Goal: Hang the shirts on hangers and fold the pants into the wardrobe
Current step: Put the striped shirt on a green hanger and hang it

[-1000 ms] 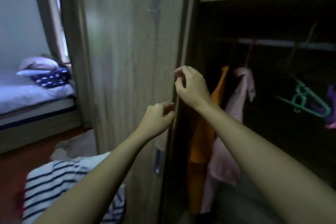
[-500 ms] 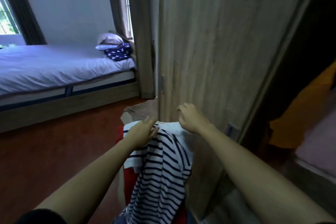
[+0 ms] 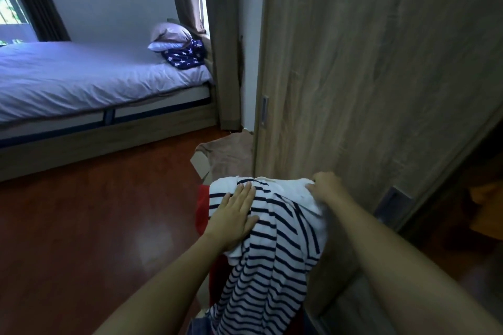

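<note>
Draping down toward the person over a red object, the striped shirt lies with its long axis running near to far. At its far end the hands sit apart: left hand flat, fingers straight, on the stripes; right hand bunching the white edge, closer to the wardrobe door. Bed beyond, at left.
</note>
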The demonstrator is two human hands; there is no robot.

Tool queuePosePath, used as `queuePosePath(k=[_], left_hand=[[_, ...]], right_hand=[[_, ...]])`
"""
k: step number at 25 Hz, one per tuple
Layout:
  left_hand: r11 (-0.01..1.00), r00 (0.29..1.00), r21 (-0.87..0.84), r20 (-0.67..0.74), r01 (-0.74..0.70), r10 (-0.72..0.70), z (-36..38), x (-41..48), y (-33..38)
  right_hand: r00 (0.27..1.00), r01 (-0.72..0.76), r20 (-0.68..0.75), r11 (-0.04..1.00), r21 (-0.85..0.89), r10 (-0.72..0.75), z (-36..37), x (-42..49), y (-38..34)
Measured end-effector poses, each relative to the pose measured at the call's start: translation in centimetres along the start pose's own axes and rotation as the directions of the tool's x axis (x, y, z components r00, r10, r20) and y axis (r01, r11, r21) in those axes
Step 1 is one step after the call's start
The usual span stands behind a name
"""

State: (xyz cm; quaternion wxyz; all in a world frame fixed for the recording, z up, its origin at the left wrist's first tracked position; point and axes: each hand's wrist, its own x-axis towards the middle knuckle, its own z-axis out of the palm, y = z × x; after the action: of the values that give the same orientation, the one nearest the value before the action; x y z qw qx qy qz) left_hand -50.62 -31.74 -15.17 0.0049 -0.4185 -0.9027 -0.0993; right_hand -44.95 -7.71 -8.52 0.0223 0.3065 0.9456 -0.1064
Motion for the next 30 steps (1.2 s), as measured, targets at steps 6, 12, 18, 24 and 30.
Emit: queuePosePath(k=[6,12,18,24,30], left_hand=[[0.976,0.996,-0.211,-0.074,-0.057,0.042,-1.7,0.2,0.2],[0.871,0.910,-0.479,-0.400,-0.107,-0.108,-12.4,3.2,4.5],[0.715,0.854,-0.491,-0.423,-0.497,0.302,-22.6,3.7,11.1],[0.757,0.816,-0.351,-0.418,-0.551,0.400,-17.5,2.4,13.4],[0.755,0.813,-0.327,-0.365,-0.568,0.454,-22.6,3.4,11.1]], right_hand=[[0.908,0.254,-0.373,0.958,0.131,-0.190,-3.5,-3.1,-1.4],[0.692,0.513,-0.667,0.838,0.188,-0.274,-12.5,-9.0,-3.9],[0.441,0.597,-0.856,0.800,0.056,-0.269,-21.5,-15.4,-2.6],[0.370,0.363,-0.920,0.931,0.017,-0.128,-27.0,-21.2,3.3],[0.750,0.280,-0.518,0.907,-0.316,-0.412,-27.6,-24.5,12.1]])
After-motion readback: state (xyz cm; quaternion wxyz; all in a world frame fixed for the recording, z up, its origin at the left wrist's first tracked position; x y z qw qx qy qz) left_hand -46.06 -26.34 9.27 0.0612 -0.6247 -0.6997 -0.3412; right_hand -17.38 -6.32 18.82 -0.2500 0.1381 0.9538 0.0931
